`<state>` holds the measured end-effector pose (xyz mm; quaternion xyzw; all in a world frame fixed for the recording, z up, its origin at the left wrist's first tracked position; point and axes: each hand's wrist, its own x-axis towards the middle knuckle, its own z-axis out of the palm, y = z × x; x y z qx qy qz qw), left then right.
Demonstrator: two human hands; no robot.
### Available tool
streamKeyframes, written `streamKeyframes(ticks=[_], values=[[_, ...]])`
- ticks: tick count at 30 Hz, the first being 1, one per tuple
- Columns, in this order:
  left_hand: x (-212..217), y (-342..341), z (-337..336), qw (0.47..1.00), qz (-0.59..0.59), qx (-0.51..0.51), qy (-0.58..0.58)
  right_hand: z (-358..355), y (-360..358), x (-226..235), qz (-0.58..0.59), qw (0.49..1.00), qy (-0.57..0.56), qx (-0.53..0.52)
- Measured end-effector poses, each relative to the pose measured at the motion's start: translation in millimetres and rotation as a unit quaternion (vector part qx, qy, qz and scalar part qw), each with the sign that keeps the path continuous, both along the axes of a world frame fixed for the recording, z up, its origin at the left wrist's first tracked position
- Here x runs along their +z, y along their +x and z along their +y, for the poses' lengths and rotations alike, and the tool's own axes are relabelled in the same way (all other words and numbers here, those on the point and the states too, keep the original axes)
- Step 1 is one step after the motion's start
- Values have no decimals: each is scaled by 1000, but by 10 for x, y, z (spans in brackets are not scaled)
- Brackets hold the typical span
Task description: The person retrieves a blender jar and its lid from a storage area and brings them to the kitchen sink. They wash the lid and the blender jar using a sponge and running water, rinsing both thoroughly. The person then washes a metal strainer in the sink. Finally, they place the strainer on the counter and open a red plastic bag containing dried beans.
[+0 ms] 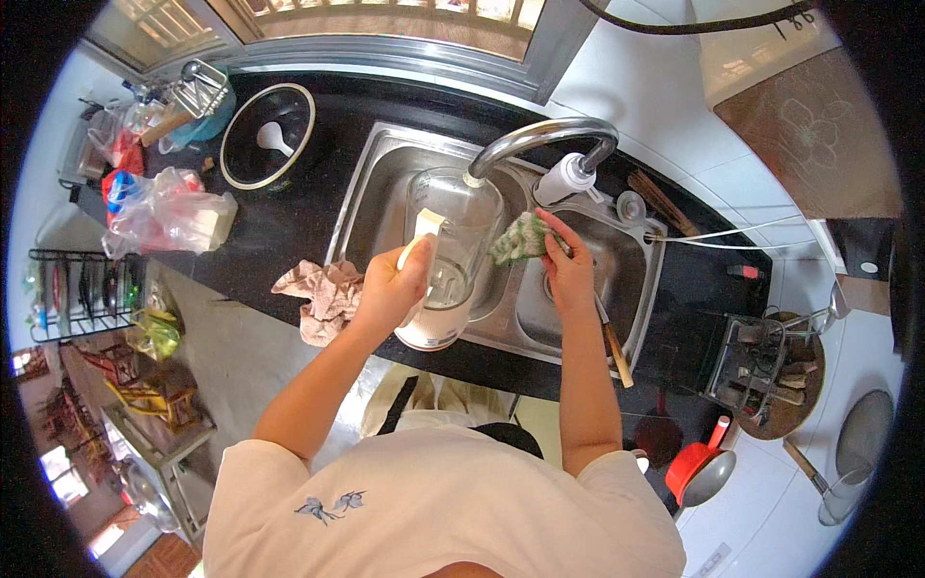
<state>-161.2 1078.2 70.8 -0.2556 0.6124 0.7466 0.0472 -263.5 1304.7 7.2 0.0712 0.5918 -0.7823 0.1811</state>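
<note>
My left hand (397, 289) is wrapped round the cream handle of a clear blender jug (453, 275). The jug is tilted over the left bowl of a steel double sink (361, 173), its cream base toward me. Between the fingers of my right hand (568, 265) is a crumpled green and white cloth (520, 239), just right of the jug and above the sink divider. A chrome faucet (549, 130) arches over the sink, its spout close to the jug. Whether water runs cannot be made out.
A pink-brown cloth (323, 301) hangs at the counter's front edge. Left lie a black bowl (268, 137) with a white spoon and plastic bags (169, 212). A wooden-handled utensil (617, 352) crosses the right bowl's rim. A red saucepan (701, 467) stands at the lower right.
</note>
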Motion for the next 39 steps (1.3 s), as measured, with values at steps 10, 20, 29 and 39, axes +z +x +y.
streamKeyframes(ticks=[10, 20, 29, 39], values=[[90, 14, 45, 1000, -16, 8, -11, 643, 451, -1425, 97, 861, 499, -27], [719, 100, -265, 993, -35, -83, -77, -697, 712, -669, -109, 940, -119, 299], [588, -422, -801, 979, -155, -120, -62, -1274, 1124, -399, -188, 895, -272, 301], [540, -249, -902, 971, -108, -143, 156, -868, 946, -739, -86, 951, -104, 277]])
